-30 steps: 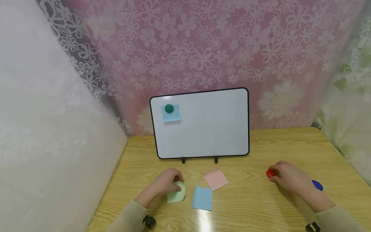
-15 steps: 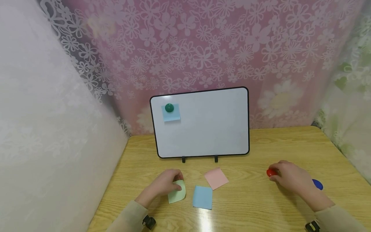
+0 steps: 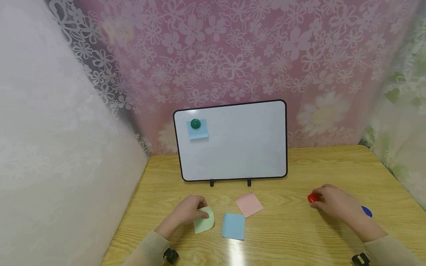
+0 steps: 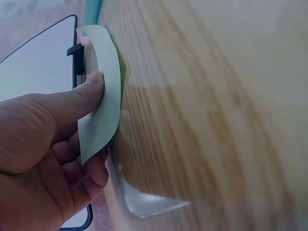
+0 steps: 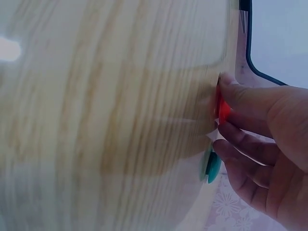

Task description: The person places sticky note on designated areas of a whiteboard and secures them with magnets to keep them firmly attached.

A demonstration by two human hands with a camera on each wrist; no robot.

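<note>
My left hand [image 3: 190, 210] pinches a pale green sticky note [image 3: 204, 223] between thumb and fingers, low over the table; in the left wrist view the note [image 4: 109, 91] bows outward from the thumb. At the right, my right hand [image 3: 336, 201] holds a round red magnet [image 3: 313, 198] at the tabletop, thumb on one side and fingertips on the other. A teal-green magnet [image 5: 213, 167] shows just past those fingers in the right wrist view. Beyond the right wrist lies a blue magnet [image 3: 367, 211], partly hidden by the forearm.
A whiteboard [image 3: 239, 147] on small black feet stands at the back, with a blue note [image 3: 198, 134] under a green magnet [image 3: 195, 123] at its upper left. A pink note [image 3: 249, 204] and another blue note [image 3: 233, 226] lie on the wooden table [image 3: 279, 236] between the hands.
Both hands keep their grip on the green note and the red magnet and stay almost in place. The whole head view shifts very slightly.
</note>
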